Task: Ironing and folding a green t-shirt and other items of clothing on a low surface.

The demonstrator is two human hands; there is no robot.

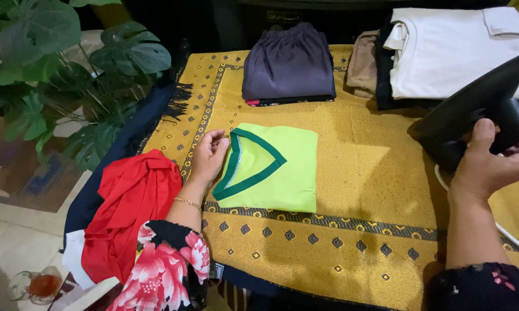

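Note:
A folded lime-green shirt with a dark green V-neck lies in the middle of a yellow patterned cloth. My left hand rests beside the shirt's left edge, fingers curled loosely and touching the collar, holding nothing. My right hand grips the handle of a black clothes iron at the right, its soleplate tilted up off the cloth. A white cord runs out below the iron.
A folded dark purple garment lies at the back. A stack with a white shirt on top sits back right. Red cloth is heaped at the left. Leafy plant far left; a glass on the floor.

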